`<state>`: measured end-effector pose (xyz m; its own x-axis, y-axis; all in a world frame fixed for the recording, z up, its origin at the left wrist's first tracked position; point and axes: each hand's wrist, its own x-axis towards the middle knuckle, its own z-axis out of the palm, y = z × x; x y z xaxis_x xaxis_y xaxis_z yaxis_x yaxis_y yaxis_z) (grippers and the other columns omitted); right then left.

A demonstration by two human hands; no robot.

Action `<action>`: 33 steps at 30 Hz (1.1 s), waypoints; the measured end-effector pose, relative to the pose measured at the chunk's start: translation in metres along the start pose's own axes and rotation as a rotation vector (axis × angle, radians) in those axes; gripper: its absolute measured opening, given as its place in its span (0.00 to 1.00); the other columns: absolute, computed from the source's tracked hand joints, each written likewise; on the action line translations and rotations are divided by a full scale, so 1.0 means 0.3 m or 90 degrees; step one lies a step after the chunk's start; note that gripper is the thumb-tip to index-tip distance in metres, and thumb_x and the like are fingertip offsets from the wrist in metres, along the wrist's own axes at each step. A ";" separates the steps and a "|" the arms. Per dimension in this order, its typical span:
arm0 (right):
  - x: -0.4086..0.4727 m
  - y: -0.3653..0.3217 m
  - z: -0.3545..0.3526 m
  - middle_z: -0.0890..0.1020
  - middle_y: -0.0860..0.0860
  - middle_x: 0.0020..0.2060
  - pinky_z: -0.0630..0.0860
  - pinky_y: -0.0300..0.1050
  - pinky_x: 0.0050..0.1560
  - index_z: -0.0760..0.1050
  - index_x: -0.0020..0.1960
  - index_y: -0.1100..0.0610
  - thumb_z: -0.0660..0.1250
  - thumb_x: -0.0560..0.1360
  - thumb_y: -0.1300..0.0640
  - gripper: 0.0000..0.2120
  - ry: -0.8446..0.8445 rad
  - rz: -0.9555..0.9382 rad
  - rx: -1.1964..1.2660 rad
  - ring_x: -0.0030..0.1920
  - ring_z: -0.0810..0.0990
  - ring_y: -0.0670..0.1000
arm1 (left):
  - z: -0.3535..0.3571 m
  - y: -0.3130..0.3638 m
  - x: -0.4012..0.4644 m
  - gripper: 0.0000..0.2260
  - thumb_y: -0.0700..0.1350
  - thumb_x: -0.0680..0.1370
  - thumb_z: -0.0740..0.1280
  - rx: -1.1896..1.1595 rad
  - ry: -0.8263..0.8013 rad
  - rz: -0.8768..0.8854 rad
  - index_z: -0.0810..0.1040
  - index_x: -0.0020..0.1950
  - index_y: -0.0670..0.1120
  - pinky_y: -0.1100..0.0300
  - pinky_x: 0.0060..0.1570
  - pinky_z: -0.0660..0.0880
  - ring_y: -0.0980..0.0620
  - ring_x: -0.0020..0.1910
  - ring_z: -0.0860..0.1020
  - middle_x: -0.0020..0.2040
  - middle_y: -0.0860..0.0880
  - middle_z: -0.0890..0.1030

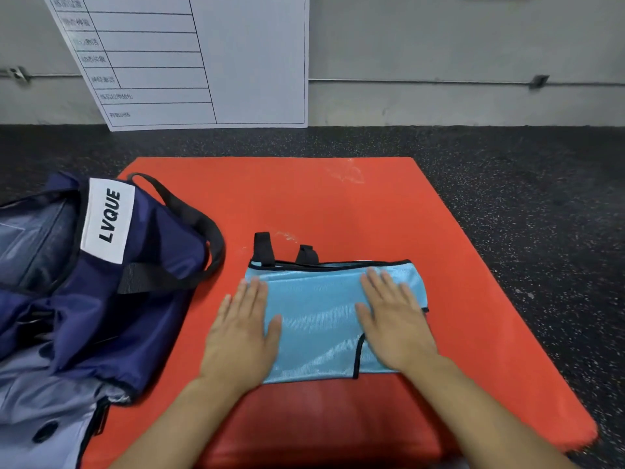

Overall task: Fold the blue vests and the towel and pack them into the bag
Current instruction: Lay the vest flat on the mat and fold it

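Head cam looking down: both hands lie flat with fingers straight on a folded light blue vest [318,319], which sits on an orange mat [338,198]. Left hand [241,328] presses the vest's left edge, half on the mat, and right hand [394,321] presses its right part. Two black straps [265,248] poke out just past the fingertips. Navy bag [101,265] lies open, off to the left of the left hand.
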<state>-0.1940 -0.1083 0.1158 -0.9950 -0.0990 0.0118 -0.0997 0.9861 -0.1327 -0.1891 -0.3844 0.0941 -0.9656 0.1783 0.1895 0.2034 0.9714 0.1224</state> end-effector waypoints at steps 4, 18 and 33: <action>-0.005 0.066 -0.027 0.43 0.50 0.83 0.37 0.49 0.80 0.44 0.84 0.53 0.33 0.80 0.40 0.35 0.003 0.093 -0.022 0.82 0.39 0.50 | -0.038 -0.018 0.009 0.33 0.58 0.80 0.48 0.028 0.030 -0.038 0.63 0.80 0.39 0.48 0.79 0.51 0.45 0.81 0.56 0.81 0.41 0.59; 0.132 -0.052 0.002 0.56 0.52 0.82 0.47 0.58 0.81 0.73 0.70 0.40 0.55 0.79 0.39 0.22 0.053 -0.091 0.147 0.83 0.48 0.53 | -0.024 -0.073 0.051 0.34 0.62 0.80 0.43 -0.025 -0.022 -0.041 0.57 0.82 0.46 0.51 0.80 0.48 0.50 0.82 0.52 0.83 0.48 0.55; 0.178 -0.050 -0.036 0.64 0.50 0.77 0.57 0.53 0.75 0.58 0.81 0.44 0.52 0.83 0.39 0.27 0.038 0.058 0.009 0.77 0.61 0.54 | -0.130 -0.064 0.052 0.35 0.65 0.79 0.41 -0.079 -0.009 -0.068 0.58 0.82 0.49 0.51 0.78 0.52 0.50 0.82 0.53 0.83 0.48 0.55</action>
<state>-0.2456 -0.1270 0.1292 -0.9984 -0.0007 0.0574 -0.0093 0.9888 -0.1491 -0.2017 -0.4063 0.1328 -0.9849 0.0776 0.1550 0.1166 0.9582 0.2614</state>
